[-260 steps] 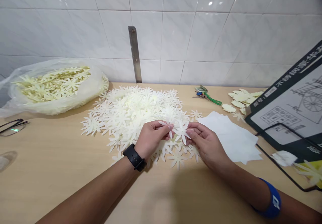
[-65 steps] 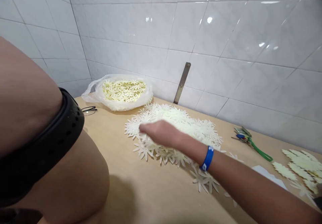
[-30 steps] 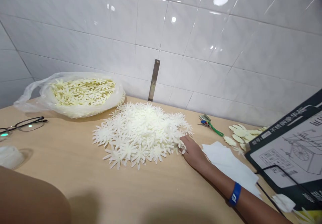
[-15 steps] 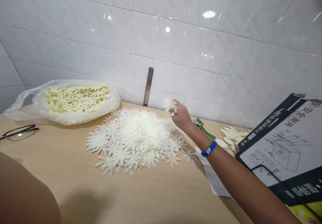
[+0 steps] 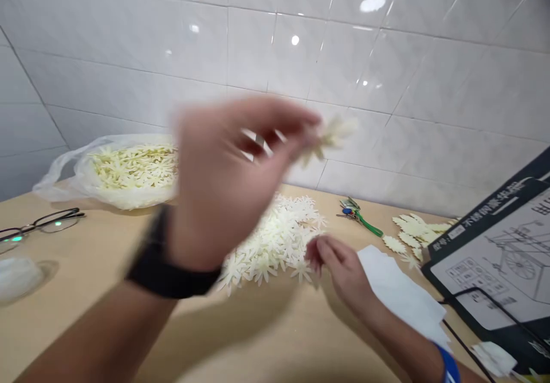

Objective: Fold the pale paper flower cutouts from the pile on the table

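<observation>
My left hand (image 5: 232, 171), with a black band at the wrist, is raised in the middle of the view and smeared by motion. Its thumb and fingertips pinch a pale flower-shaped cutout (image 5: 333, 133). Below and behind it lies a heap of white flower-shaped cutouts (image 5: 275, 234), partly hidden by this hand. At the heap's right edge is my right hand (image 5: 339, 262), a blue band on its forearm. Its fingers are curled together, and what they hold, if anything, does not show.
A plastic bag of yellowish cutouts (image 5: 133, 168) stands back left, near eyeglasses (image 5: 55, 219). On the right are a green-strapped key bunch (image 5: 356, 214), paper sheets (image 5: 395, 291), more cutouts (image 5: 416, 231) and a printed box (image 5: 502, 262). A tiled wall (image 5: 206, 39) rises behind.
My left hand has come up into the middle with a flower cutout pinched in it. My right hand, which held a cutout above the heap, has dropped down toward me. The view has shifted slightly.
</observation>
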